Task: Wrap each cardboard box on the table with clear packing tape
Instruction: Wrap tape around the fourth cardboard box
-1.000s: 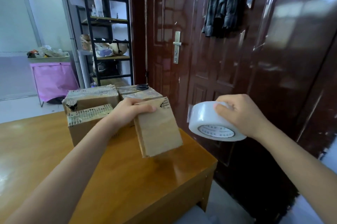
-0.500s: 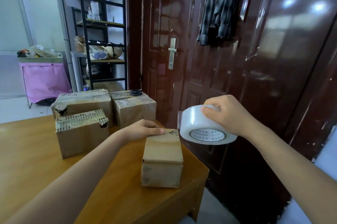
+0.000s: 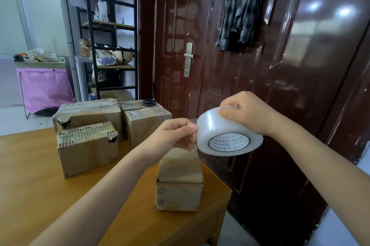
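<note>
- Right hand curled over top of tape roll, holding it up in the air.
- Left hand pinching at roll's edge, likely the loose tape end; end too clear to see well.
- Small box right under both hands, on table near its corner.
- Probably light, stiff, with soft corners. Best held flat on top while tape goes on.
- Tape sticky and thin; likely to fold onto itself.
- Changed from half a second ago: left hand off box top, up at roll now. Box same spot.
- Three boxes beyond left hand.
</note>
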Motion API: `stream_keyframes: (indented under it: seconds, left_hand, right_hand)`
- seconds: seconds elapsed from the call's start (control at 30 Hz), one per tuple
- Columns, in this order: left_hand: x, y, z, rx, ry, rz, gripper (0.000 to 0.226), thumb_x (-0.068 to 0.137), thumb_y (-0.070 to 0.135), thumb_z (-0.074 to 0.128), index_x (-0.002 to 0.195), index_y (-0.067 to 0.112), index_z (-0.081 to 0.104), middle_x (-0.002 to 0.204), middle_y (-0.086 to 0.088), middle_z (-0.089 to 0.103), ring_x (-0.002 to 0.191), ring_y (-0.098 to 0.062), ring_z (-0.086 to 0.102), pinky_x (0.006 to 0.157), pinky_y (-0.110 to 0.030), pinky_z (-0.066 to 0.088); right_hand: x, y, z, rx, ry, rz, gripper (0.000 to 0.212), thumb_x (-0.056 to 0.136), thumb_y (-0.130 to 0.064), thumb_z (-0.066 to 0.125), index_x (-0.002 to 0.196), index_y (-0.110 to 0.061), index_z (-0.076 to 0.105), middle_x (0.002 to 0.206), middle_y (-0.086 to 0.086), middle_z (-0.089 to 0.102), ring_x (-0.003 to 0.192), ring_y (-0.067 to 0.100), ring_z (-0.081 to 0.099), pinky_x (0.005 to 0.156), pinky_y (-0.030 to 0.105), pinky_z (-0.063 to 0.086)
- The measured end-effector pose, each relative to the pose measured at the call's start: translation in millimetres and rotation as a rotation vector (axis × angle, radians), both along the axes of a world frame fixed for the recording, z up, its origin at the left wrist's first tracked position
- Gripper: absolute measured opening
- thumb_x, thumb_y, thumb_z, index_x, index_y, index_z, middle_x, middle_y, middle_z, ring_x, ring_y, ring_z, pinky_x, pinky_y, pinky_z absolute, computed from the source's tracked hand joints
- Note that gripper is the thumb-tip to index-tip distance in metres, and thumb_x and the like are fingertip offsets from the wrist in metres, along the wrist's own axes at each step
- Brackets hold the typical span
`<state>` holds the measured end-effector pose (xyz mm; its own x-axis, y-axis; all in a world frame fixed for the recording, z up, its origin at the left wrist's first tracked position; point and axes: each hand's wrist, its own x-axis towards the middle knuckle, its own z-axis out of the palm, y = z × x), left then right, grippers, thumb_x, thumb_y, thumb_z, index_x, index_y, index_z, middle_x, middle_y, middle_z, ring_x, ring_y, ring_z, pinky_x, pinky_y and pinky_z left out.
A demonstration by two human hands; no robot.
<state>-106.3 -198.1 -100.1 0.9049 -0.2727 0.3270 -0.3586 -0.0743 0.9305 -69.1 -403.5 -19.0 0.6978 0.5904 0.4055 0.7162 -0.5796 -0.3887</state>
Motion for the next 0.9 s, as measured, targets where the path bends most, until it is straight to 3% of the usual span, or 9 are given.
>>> stream_keyframes:
  seconds: [0.17, 0.27, 0.37, 0.43, 0.5, 0.6, 0.7, 0.8, 0.9]
  left_hand:
    - [1.7, -10.2, 4.8, -0.279, 0.061, 0.023, 0.031, 0.098, 0.012, 0.044, 0.069, 0.007, 0.050, 0.060, -0.003, 0.048, 0.054, -0.013, 0.046, 0.055, -0.022, 0.046]
    - [8.3, -12.4, 4.7, -0.433, 0.137, 0.110, 0.032, 0.099, 0.010, 0.043, 0.068, 0.010, 0.047, 0.058, 0.000, 0.040, 0.051, -0.011, 0.038, 0.047, -0.019, 0.040]
    - [13.5, -8.7, 1.5, -0.509, 0.171, 0.150, 0.033, 0.100, 0.012, 0.043, 0.067, 0.012, 0.046, 0.058, 0.001, 0.038, 0.050, -0.009, 0.036, 0.045, -0.017, 0.035]
    - [15.3, -5.0, 1.1, -0.592, 0.196, 0.139, 0.034, 0.101, 0.013, 0.042, 0.067, 0.013, 0.046, 0.059, 0.002, 0.038, 0.049, -0.007, 0.036, 0.044, -0.016, 0.035]
    - [16.4, -1.8, 1.9, -0.682, 0.212, 0.137, 0.034, 0.101, 0.014, 0.042, 0.067, 0.013, 0.046, 0.059, 0.003, 0.037, 0.048, -0.006, 0.036, 0.044, -0.015, 0.035]
    - [16.1, 0.9, 4.6, -0.881, 0.247, 0.073, 0.031, 0.102, 0.016, 0.040, 0.071, 0.013, 0.045, 0.061, 0.003, 0.036, 0.050, -0.005, 0.035, 0.044, -0.014, 0.034]
    - [14.8, -1.9, 3.0, -1.000, 0.260, -0.001, 0.031, 0.102, 0.017, 0.038, 0.072, 0.014, 0.044, 0.063, 0.003, 0.034, 0.052, -0.006, 0.035, 0.046, -0.015, 0.035]
    - [12.2, -8.1, -0.2, -1.018, 0.254, -0.024, 0.032, 0.102, 0.016, 0.037, 0.071, 0.014, 0.043, 0.064, 0.003, 0.032, 0.053, -0.006, 0.034, 0.047, -0.016, 0.036]
    - [9.1, -6.6, 2.8, -1.001, 0.268, -0.019, 0.032, 0.103, 0.016, 0.036, 0.071, 0.013, 0.043, 0.065, 0.002, 0.034, 0.055, -0.007, 0.035, 0.048, -0.016, 0.037]
  right_hand:
    - [11.2, 3.8, 6.3, 0.082, 0.100, 0.059, 0.040, 0.080, -0.034, 0.051, 0.052, -0.010, 0.036, 0.052, -0.001, 0.030, 0.053, 0.016, 0.030, 0.055, 0.034, 0.026]
    - [21.2, 8.9, 0.2, 0.219, 0.123, 0.025, 0.040, 0.083, -0.035, 0.055, 0.067, 0.002, 0.058, 0.059, 0.000, 0.053, 0.059, 0.018, 0.047, 0.062, 0.034, 0.039]
    - [25.5, 10.6, -13.4, 0.411, 0.107, 0.012, 0.016, 0.089, -0.026, 0.059, 0.087, -0.019, 0.074, 0.087, -0.009, 0.071, 0.085, 0.007, 0.065, 0.079, 0.027, 0.051]
    - [23.7, 9.5, -26.4, 0.525, 0.109, 0.069, 0.021, 0.087, -0.036, 0.057, 0.104, -0.031, 0.068, 0.107, -0.012, 0.068, 0.103, 0.001, 0.062, 0.089, 0.019, 0.047]
    - [21.1, 9.6, -43.0, 0.598, 0.065, 0.109, 0.036, 0.085, -0.045, 0.058, 0.120, -0.038, 0.057, 0.125, -0.015, 0.057, 0.118, 0.002, 0.054, 0.100, 0.019, 0.042]
    - [18.5, 17.9, -72.0, 0.690, -0.091, 0.026, 0.058, 0.083, -0.039, 0.066, 0.135, -0.039, 0.041, 0.139, -0.020, 0.038, 0.131, -0.003, 0.038, 0.108, 0.016, 0.033]
    - [12.1, 43.4, -87.9, 0.902, -0.081, -0.067, 0.074, 0.081, -0.019, 0.074, 0.139, -0.038, 0.031, 0.140, -0.024, 0.033, 0.133, -0.007, 0.034, 0.109, 0.013, 0.031]
    - [10.5, 65.7, -84.6, 1.103, -0.071, -0.172, 0.074, 0.084, -0.006, 0.071, 0.135, -0.043, 0.033, 0.136, -0.029, 0.038, 0.131, -0.007, 0.036, 0.111, 0.019, 0.031]
    - [18.0, 67.0, -74.4, 1.062, -0.190, -0.200, 0.067, 0.087, 0.007, 0.058, 0.133, -0.038, 0.038, 0.128, -0.033, 0.039, 0.124, -0.016, 0.036, 0.109, 0.013, 0.029]
